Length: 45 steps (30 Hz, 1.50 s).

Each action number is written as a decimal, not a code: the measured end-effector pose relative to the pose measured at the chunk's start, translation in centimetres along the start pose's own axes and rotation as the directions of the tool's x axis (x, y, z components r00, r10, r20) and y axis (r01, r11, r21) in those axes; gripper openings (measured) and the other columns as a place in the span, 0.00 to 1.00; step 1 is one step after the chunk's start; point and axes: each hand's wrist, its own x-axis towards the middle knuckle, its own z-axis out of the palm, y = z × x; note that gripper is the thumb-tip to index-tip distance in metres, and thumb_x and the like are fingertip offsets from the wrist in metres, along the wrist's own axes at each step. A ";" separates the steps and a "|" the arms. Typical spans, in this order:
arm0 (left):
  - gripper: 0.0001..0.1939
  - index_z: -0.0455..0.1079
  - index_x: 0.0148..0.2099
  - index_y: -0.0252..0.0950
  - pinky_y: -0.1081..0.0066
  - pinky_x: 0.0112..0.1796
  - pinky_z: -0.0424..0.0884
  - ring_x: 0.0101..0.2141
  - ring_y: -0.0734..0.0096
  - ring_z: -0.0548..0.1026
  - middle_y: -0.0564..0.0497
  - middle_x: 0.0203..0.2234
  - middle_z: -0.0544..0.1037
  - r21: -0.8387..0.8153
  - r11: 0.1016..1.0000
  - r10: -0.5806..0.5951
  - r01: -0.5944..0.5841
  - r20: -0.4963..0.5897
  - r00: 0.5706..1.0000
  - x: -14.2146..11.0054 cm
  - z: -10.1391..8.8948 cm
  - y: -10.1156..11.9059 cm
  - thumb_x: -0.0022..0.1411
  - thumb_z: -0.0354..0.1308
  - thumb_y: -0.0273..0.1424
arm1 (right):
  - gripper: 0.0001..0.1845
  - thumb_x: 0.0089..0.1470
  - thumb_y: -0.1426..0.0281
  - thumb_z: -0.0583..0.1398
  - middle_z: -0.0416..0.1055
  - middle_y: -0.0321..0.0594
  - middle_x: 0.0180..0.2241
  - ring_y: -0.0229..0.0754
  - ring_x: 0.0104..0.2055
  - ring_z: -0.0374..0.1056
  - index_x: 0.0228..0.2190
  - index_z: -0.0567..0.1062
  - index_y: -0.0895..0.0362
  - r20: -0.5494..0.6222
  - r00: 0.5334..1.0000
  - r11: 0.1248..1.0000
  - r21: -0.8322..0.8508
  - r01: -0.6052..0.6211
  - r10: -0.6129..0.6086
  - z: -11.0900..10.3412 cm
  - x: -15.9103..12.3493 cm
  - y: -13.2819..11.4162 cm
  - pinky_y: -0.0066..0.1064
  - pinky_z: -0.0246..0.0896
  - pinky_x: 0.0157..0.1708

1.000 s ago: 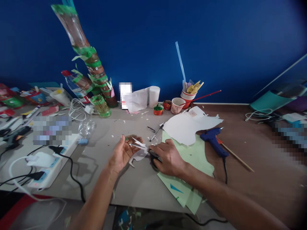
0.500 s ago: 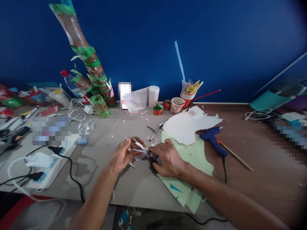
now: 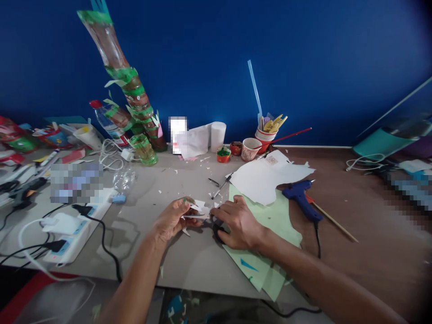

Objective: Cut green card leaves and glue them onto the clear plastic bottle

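Observation:
My left hand [image 3: 170, 220] pinches a small white paper piece [image 3: 197, 210] above the grey table [image 3: 189, 263]. My right hand [image 3: 238, 222] is closed around black-handled scissors [image 3: 216, 223], whose blades reach into that paper. A small white scrap [image 3: 185, 231] lies on the table just below my left fingers. Under my right wrist lie pale green paper sheets [image 3: 273, 225].
A blue glue gun [image 3: 301, 201] with a wooden stick [image 3: 332, 220] lies right of the green sheets, a large white sheet [image 3: 266, 177] behind them. Cups [image 3: 250, 148] stand by the blue wall. A tall green-taped bottle sculpture [image 3: 128, 85] leans at back left; a power strip [image 3: 72, 229] with cables is at left.
My left hand has closed more tightly on the paper and turned it, so less of the white piece shows. The scissors have stayed in the paper; my right hand has barely moved.

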 end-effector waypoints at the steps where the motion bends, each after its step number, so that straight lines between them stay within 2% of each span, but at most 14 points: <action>1: 0.21 0.71 0.29 0.31 0.71 0.25 0.75 0.21 0.70 0.75 0.50 0.21 0.76 0.009 1.000 -0.015 0.015 -0.001 1.000 0.0 -0.1 0.0 0.39 0.72 0.40 | 0.20 0.43 0.69 0.57 0.70 0.40 0.26 0.42 0.30 0.61 0.40 0.73 0.59 0.003 1.000 1.000 -0.006 0.005 -0.005 0.0 0.0 0.0 0.39 0.42 0.39; 7: 0.14 0.71 0.30 0.30 0.70 0.26 0.75 0.20 0.74 0.74 0.51 0.22 0.75 0.042 0.998 -0.038 0.038 -0.002 0.999 0.0 -0.6 -0.1 0.46 0.70 0.33 | 0.20 0.45 0.68 0.57 0.70 0.41 0.27 0.43 0.31 0.61 0.41 0.73 0.59 0.017 1.000 0.999 -0.042 0.014 -0.013 -0.1 0.0 0.1 0.39 0.42 0.41; 11: 0.11 0.70 0.29 0.31 0.68 0.28 0.76 0.19 0.75 0.72 0.52 0.21 0.74 0.019 1.000 -0.014 0.015 -0.027 1.000 0.1 -0.7 -0.2 0.47 0.69 0.30 | 0.18 0.45 0.68 0.57 0.69 0.41 0.27 0.43 0.31 0.60 0.40 0.73 0.59 0.025 1.000 0.998 -0.055 0.014 -0.013 -0.3 0.0 0.1 0.39 0.42 0.41; 15: 0.11 0.70 0.28 0.31 0.69 0.27 0.75 0.21 0.73 0.74 0.51 0.21 0.74 0.017 1.000 0.014 -0.013 -0.037 0.999 0.2 -0.7 -0.2 0.46 0.69 0.29 | 0.17 0.44 0.69 0.57 0.69 0.40 0.27 0.43 0.31 0.61 0.39 0.73 0.59 0.022 1.000 0.998 -0.056 0.006 -0.004 -0.3 0.0 0.0 0.39 0.42 0.41; 19: 0.12 0.69 0.28 0.32 0.70 0.28 0.76 0.21 0.75 0.72 0.53 0.20 0.74 -0.048 0.991 0.120 -0.124 -0.069 0.990 0.5 -0.8 -0.2 0.44 0.70 0.29 | 0.18 0.44 0.69 0.57 0.70 0.41 0.27 0.43 0.32 0.63 0.40 0.73 0.59 -0.005 1.000 0.999 -0.031 -0.026 0.026 -0.1 -0.1 0.2 0.38 0.42 0.40; 23: 0.12 0.70 0.27 0.32 0.74 0.28 0.74 0.19 0.81 0.68 0.55 0.20 0.74 -0.099 0.956 0.259 -0.275 -0.149 0.954 0.8 -0.7 -0.1 0.44 0.70 0.30 | 0.19 0.43 0.70 0.57 0.73 0.42 0.28 0.43 0.32 0.66 0.40 0.73 0.59 -0.037 0.993 0.993 0.035 -0.114 0.116 0.1 0.0 0.8 0.37 0.43 0.39; 28: 0.10 0.71 0.26 0.33 0.74 0.29 0.72 0.20 0.81 0.69 0.54 0.22 0.75 -0.111 0.930 0.323 -0.352 -0.217 0.921 1.0 -0.4 -0.2 0.45 0.70 0.29 | 0.19 0.45 0.72 0.57 0.77 0.42 0.31 0.42 0.32 0.69 0.42 0.73 0.59 -0.070 0.980 0.973 0.149 -0.176 0.188 0.1 0.2 0.9 0.35 0.47 0.38; 34: 0.09 0.71 0.27 0.33 0.73 0.31 0.72 0.21 0.80 0.69 0.55 0.19 0.73 -0.124 0.922 0.336 -0.367 -0.219 0.916 1.2 -0.1 -0.6 0.47 0.68 0.30 | 0.18 0.44 0.72 0.58 0.78 0.41 0.33 0.43 0.32 0.72 0.41 0.73 0.58 -0.040 0.983 0.954 0.252 -0.162 0.178 0.5 0.2 -0.1 0.35 0.50 0.38; 45: 0.09 0.69 0.29 0.33 0.74 0.32 0.70 0.21 0.79 0.70 0.55 0.19 0.73 -0.065 0.944 0.311 -0.322 -0.135 0.941 1.3 0.5 -1.3 0.48 0.67 0.29 | 0.18 0.45 0.72 0.58 0.78 0.41 0.32 0.43 0.31 0.71 0.41 0.73 0.58 -0.018 0.976 0.945 0.256 -0.204 0.215 0.7 0.4 -0.6 0.35 0.52 0.39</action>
